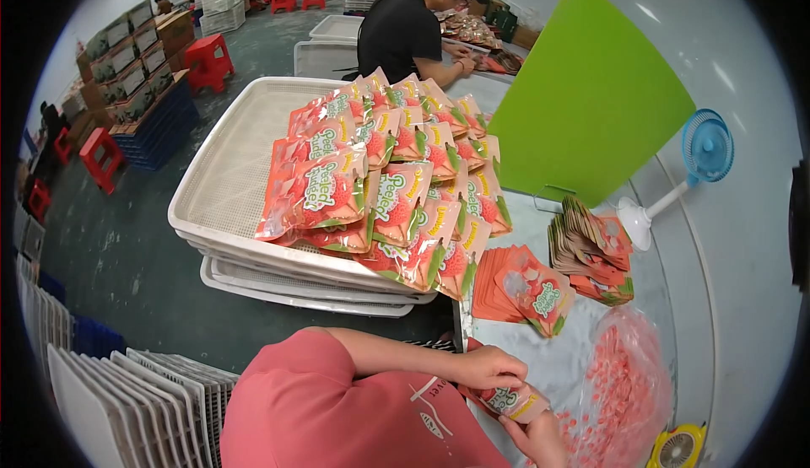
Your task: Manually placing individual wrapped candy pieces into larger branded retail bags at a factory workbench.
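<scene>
Close to my body, a pink and cream printed pouch (509,400) is held between both hands. My left hand (491,367) is closed over its upper side, fingers curled on the edge. From below, my right hand (540,439) grips the lower right corner with thumb and fingers. Just right of the hands, small pink wrapped pieces (614,384) lie in and around a clear plastic bag (654,358). Beyond the hands, flat pouches (533,293) are fanned out on the table, and a second stack of pouches (591,249) leans behind them.
A white mesh tray (221,164) heaped with plump pouches (396,190) rests on more trays to the left. A green board (582,97) stands upright behind the table. There are a blue fan (707,145) and a yellow fan (677,448). A co-worker (409,34) sits beyond.
</scene>
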A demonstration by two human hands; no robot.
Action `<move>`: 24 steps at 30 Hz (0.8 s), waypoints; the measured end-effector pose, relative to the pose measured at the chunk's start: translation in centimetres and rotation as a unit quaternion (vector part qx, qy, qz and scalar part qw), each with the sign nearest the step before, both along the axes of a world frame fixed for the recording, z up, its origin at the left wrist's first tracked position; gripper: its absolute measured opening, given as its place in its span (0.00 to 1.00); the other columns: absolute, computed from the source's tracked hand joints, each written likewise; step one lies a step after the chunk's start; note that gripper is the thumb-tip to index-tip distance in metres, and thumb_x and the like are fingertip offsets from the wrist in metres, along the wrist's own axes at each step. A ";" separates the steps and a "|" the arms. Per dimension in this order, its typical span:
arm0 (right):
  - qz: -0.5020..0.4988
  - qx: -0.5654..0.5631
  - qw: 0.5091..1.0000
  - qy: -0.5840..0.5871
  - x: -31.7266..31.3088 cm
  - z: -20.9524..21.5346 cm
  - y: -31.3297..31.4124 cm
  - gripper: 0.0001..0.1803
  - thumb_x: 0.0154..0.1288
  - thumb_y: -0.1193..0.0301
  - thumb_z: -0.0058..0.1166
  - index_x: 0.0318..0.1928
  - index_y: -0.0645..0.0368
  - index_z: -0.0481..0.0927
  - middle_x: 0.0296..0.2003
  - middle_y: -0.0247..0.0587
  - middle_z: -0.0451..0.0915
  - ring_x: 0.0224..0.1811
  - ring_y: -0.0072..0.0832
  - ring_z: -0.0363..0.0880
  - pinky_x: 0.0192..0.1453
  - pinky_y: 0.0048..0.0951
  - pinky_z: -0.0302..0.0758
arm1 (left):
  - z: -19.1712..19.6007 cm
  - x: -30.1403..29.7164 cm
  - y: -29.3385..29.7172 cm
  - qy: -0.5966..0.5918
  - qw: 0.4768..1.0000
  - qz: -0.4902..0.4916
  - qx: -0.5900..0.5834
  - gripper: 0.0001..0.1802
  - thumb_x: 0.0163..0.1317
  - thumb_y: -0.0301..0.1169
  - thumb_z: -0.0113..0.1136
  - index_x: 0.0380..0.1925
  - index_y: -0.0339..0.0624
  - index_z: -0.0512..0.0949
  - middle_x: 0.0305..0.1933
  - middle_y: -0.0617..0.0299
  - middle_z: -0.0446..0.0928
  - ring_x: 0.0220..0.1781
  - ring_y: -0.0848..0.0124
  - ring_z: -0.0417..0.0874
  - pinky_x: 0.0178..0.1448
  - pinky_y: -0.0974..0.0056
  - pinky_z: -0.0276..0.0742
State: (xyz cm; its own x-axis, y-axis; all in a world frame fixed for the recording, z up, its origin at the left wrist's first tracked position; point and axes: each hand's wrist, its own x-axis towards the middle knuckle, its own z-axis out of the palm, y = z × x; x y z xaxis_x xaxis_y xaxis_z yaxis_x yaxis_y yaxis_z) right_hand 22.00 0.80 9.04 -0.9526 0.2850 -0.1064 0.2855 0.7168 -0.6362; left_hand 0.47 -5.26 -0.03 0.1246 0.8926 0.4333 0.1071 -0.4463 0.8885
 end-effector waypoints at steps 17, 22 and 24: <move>-0.272 0.109 0.946 0.141 3.2 -0.8 -1.8 0.07 0.59 0.79 0.63 0.34 0.63 0.77 0.27 0.42 0.77 0.31 0.34 0.80 0.37 0.33 0.73 | -1.6 -0.6 0.0 -0.050 0.994 -0.053 -0.084 0.13 0.70 0.32 0.60 0.49 0.36 0.81 0.37 0.64 0.81 0.34 0.82 0.77 0.37 0.72 0.77; -0.334 0.059 0.927 0.160 4.5 -2.7 -2.6 0.26 0.63 0.78 0.61 0.62 0.62 0.72 0.46 0.44 0.81 0.41 0.31 0.82 0.47 0.31 0.78 | -2.9 -1.0 0.5 -0.157 0.960 -0.054 -0.224 0.13 0.71 0.35 0.58 0.45 0.36 0.82 0.36 0.68 0.81 0.34 0.82 0.79 0.36 0.73 0.78; -0.332 0.056 0.923 0.189 2.6 -2.2 -1.3 0.28 0.64 0.77 0.61 0.64 0.63 0.70 0.53 0.44 0.77 0.50 0.29 0.79 0.52 0.28 0.76 | -1.7 -1.3 0.7 -0.187 0.948 -0.050 -0.253 0.12 0.71 0.33 0.58 0.45 0.37 0.83 0.35 0.68 0.82 0.35 0.81 0.79 0.37 0.73 0.78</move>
